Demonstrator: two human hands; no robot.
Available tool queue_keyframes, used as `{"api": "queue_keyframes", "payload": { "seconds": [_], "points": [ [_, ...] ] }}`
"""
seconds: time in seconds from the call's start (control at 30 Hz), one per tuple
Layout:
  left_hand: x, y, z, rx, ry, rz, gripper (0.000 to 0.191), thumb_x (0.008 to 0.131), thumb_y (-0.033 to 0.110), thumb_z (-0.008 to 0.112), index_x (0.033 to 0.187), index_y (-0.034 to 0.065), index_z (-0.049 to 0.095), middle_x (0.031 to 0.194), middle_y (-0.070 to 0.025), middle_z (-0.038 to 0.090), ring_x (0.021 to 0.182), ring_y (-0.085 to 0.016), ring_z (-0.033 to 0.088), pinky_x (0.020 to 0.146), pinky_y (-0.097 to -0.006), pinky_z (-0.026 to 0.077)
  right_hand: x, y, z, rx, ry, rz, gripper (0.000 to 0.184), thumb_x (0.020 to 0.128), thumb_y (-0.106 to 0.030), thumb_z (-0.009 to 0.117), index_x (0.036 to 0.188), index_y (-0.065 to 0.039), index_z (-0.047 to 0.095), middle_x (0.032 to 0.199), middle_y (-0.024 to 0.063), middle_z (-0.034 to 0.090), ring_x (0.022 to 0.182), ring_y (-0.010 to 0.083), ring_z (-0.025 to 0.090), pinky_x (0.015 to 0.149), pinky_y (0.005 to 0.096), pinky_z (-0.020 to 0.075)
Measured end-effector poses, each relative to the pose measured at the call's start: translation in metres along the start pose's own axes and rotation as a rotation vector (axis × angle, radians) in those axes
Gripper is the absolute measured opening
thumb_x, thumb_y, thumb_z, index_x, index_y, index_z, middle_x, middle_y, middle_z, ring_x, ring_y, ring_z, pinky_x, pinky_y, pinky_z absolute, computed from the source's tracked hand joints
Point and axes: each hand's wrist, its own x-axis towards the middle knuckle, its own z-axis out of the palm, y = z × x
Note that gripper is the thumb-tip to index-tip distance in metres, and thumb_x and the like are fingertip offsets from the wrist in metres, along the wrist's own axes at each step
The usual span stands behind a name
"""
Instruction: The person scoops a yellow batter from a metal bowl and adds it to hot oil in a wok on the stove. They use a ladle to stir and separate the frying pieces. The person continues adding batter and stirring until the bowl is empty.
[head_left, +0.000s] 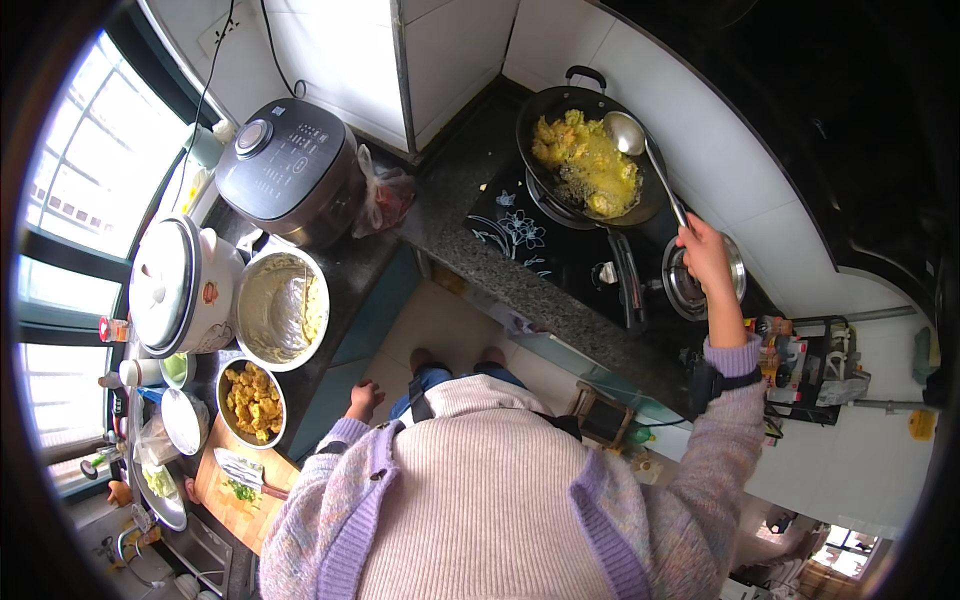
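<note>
My right hand (703, 253) grips the handle of a steel ladle (624, 133), whose bowl rests over the right part of a black wok (550, 103). Battered pieces of food (577, 154) fry in bubbling yellow oil inside the wok. The wok sits on the rear burner of a black glass gas stove (517, 232), its long handle (627, 277) pointing toward me. Down at my side, near the counter edge, my left hand (365, 400) hangs with curled fingers and no object visible in it. Whether those fingers are fully closed is unclear.
Left counter: a bowl of fried pieces (255, 401), a batter-smeared steel basin (283, 307), a white rice cooker (180, 289), a dark multicooker (289, 165) and a plastic bag (384, 196). A cleaver (240, 469) lies on a wooden cutting board (217, 510) beside chopped greens. A second burner (686, 281) lies below my right hand.
</note>
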Motion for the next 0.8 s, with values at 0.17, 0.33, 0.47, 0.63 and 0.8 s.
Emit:
{"api": "queue_keyframes", "payload": {
  "seconds": [0.17, 0.33, 0.47, 0.63, 0.8],
  "points": [
    [0.002, 0.007, 0.003, 0.024, 0.024, -0.017, 0.038, 0.082, 0.004, 0.052, 0.119, -0.0008, 0.048, 0.099, -0.0166, 0.058, 0.067, -0.028, 0.062, 0.057, -0.0331, 0.054, 0.055, 0.006, 0.012, -0.409, 0.196, -0.302, 0.036, 0.084, -0.022, 0.056, 0.114, -0.003, 0.056, 0.097, 0.0204, 0.063, 0.091, 0.0368, 0.059, 0.078, 0.0391, 0.0468],
    [0.003, 0.011, 0.005, 0.034, 0.006, 0.107, 0.038, 0.081, 0.003, 0.053, 0.119, -0.0008, 0.048, 0.097, -0.0154, 0.057, 0.067, -0.027, 0.061, 0.057, -0.0327, 0.054, 0.086, 0.012, 0.021, -0.443, 0.092, -0.282, 0.035, 0.084, -0.022, 0.055, 0.114, -0.005, 0.056, 0.096, 0.0191, 0.063, 0.092, 0.0385, 0.058, 0.078, 0.0410, 0.0467],
    [-0.003, -0.004, 0.000, -0.052, 0.051, 0.066, 0.037, 0.080, 0.003, 0.054, 0.117, -0.0005, 0.049, 0.096, -0.0149, 0.057, 0.067, -0.027, 0.061, 0.055, -0.0328, 0.054, 0.086, 0.009, 0.023, -0.395, 0.078, -0.286, 0.029, 0.085, -0.019, 0.055, 0.109, -0.003, 0.058, 0.085, 0.0141, 0.064, 0.076, 0.0280, 0.061, 0.069, 0.0357, 0.0467],
    [-0.006, -0.022, -0.013, 0.040, 0.097, 0.036, 0.035, 0.080, 0.003, 0.054, 0.115, 0.0001, 0.049, 0.095, -0.0150, 0.057, 0.064, -0.026, 0.061, 0.054, -0.0334, 0.054, 0.064, -0.013, -0.010, -0.001, -0.183, 0.083, 0.027, 0.086, -0.016, 0.055, 0.111, -0.004, 0.059, 0.067, -0.0010, 0.053, 0.045, 0.0058, 0.042, 0.040, 0.0226, 0.0327],
    [0.007, -0.026, -0.018, 0.012, 0.090, -0.022, 0.037, 0.080, 0.004, 0.054, 0.117, 0.0003, 0.049, 0.093, -0.0153, 0.059, 0.063, -0.027, 0.062, 0.053, -0.0334, 0.054, 0.028, -0.023, -0.041, 0.002, -0.174, 0.068, 0.043, 0.086, -0.012, 0.055, 0.127, -0.003, 0.049, 0.066, -0.0007, 0.051, 0.041, 0.0039, 0.034, 0.036, 0.0210, 0.0238]
  ]
}}
